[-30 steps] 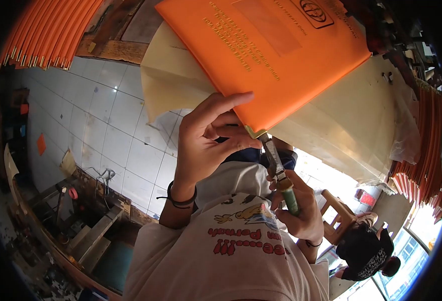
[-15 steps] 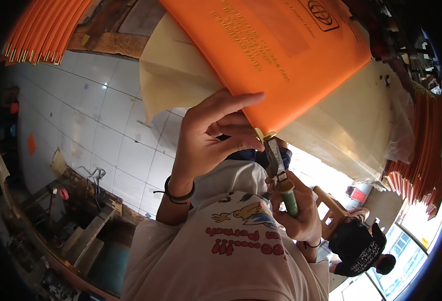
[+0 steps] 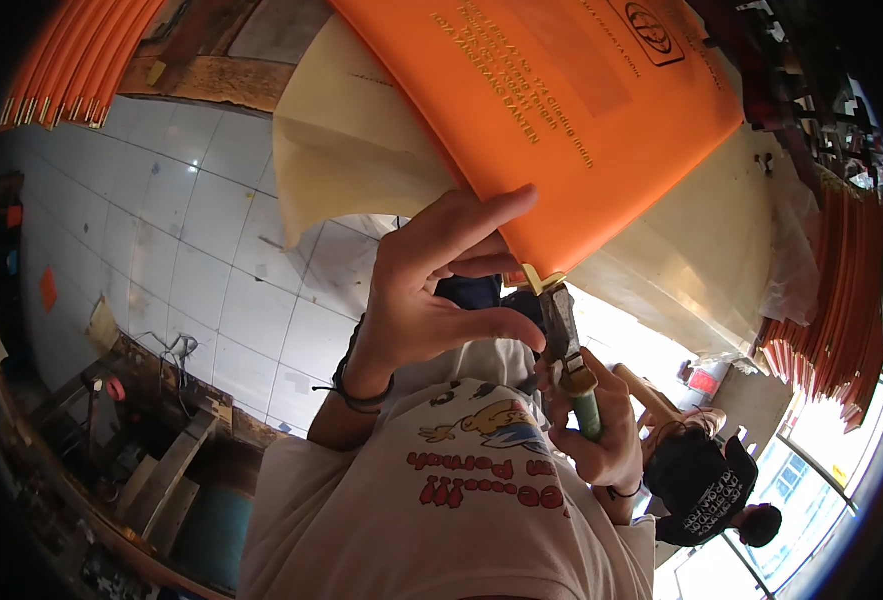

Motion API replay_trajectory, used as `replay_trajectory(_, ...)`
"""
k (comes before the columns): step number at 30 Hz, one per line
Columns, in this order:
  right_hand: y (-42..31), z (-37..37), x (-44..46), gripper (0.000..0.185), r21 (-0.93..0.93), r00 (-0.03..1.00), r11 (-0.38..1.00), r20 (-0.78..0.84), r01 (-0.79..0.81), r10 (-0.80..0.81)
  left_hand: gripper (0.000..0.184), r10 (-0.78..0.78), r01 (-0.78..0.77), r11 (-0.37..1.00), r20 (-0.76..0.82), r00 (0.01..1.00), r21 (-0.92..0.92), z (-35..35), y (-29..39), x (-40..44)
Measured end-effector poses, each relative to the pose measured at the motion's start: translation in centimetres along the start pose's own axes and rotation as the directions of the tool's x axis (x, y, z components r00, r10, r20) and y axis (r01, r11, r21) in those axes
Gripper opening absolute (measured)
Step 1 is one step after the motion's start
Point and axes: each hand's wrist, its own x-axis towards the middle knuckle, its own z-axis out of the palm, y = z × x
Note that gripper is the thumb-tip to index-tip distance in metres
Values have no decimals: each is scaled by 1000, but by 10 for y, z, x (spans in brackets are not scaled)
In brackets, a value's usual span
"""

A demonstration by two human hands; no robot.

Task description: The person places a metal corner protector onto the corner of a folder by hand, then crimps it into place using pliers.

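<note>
An orange folder (image 3: 571,150) with gold printed lettering lies with one corner pointing towards me. On that corner sits a gold metal corner piece (image 3: 538,278). My right hand (image 3: 606,425) is wrapped round the green-handled pliers (image 3: 565,335), whose jaws touch the corner piece. My left hand (image 3: 421,275) is beside the same corner, its index finger lying on the cover's edge. Its thumb is spread away, near the pliers' jaws but apart from the corner piece. The lower fingers are partly hidden at the folder's edge.
Brown paper (image 3: 351,150) lies beneath the folder. Stacked orange folders stand at the upper left (image 3: 71,60) and at the right (image 3: 836,270). A person in a black shirt (image 3: 706,490) sits at the lower right. Wooden framing (image 3: 176,480) stands at the lower left.
My left thumb has moved away from the corner piece and the hand has opened wider. The pliers, still at the corner, have shifted slightly right and down with the folder's corner.
</note>
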Motion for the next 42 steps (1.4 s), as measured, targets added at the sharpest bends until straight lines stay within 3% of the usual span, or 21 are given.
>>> replay_trajectory(1,0,1,1,88,2,1000,1000,0,24,-24,88,23,-23,1000,-9,1000,-2,1,-1,-1)
replay_trajectory(6,-16,9,9,15,87,982,988,-133,-124,135,96,21,-26,996,56,998,81,-4,0,-4)
replay_trajectory(14,-26,8,12,16,93,958,959,-86,-267,275,90,4,-6,996,31,1000,85,0,-1,-8)
replay_trajectory(23,-32,2,8,52,218,964,943,-30,-252,264,81,-33,33,999,13,999,-4,1,2,-4)
replay_trajectory(25,-35,-3,8,54,155,958,946,6,-285,288,79,-34,34,999,4,999,-23,2,2,-4)
replay_trajectory(28,-32,-6,6,56,154,960,947,29,-280,279,71,-78,77,996,-37,996,-41,4,5,-3)
replay_trajectory(42,-42,-7,13,48,20,966,967,43,-255,254,65,-116,114,992,-39,992,-48,1,6,-2)
